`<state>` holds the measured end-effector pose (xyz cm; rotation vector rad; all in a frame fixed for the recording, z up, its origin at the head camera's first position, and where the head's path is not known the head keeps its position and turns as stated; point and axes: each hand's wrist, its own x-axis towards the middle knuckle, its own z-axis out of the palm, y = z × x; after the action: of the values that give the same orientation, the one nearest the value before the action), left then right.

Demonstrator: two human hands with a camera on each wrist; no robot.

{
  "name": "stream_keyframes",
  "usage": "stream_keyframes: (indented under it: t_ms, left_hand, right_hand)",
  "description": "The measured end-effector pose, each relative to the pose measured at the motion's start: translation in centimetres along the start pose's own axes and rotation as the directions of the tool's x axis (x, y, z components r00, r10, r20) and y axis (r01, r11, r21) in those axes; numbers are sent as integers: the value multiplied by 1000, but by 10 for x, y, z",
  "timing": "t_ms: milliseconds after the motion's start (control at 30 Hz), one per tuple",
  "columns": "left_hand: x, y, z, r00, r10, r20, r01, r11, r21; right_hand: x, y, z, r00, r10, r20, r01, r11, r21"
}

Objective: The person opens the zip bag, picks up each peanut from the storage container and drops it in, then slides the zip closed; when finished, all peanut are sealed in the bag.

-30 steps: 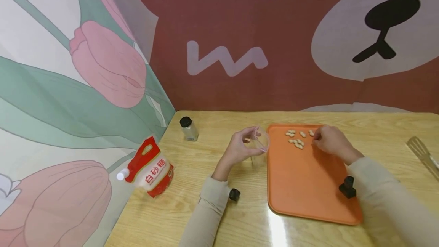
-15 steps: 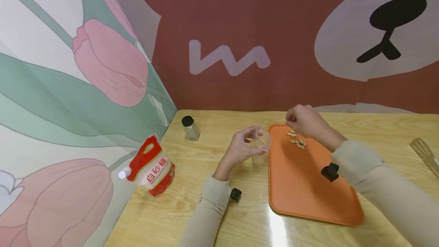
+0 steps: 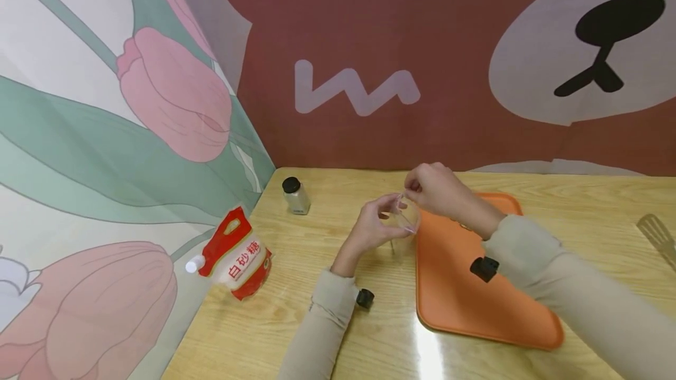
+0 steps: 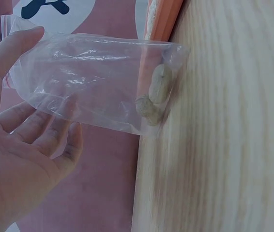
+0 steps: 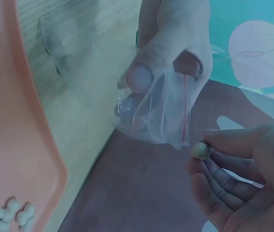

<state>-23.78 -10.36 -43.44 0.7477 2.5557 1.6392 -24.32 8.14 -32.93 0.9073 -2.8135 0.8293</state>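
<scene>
In my left hand (image 3: 371,228) I hold a clear zip bag (image 4: 93,79) by its mouth, thumb on one side and fingers on the other. The bag hangs upright, its bottom at the wooden table, with peanuts (image 4: 160,84) lying in it. My right hand (image 3: 440,192) is above the bag's mouth and pinches a peanut (image 5: 201,151) between thumb and fingers, apart from the plastic in the right wrist view. Beside the bag is an orange tray (image 3: 449,298), where several peanuts (image 5: 11,212) lie; my right forearm mostly hides them in the head view.
A red and white sugar pouch (image 3: 240,260) with a white spout stands at the table's left edge. Behind it is a small black-capped jar (image 3: 297,197). A slotted turner (image 3: 656,236) lies at the far right. Printed cloth walls (image 3: 359,139) border the back and left.
My right hand has lifted from the peanuts at the tray's far end and travelled left to the bag's mouth, carrying a peanut. My left hand keeps holding the bag in place.
</scene>
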Motion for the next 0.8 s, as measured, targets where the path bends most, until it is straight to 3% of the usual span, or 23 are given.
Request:
stream_keyframes:
  t_ms: [800]
  left_hand:
    - [-1,1,-1,1000,-30,-4,30,1000,2]
  right_hand:
    - [-3,-2,9,999,-39,13,39,999,33]
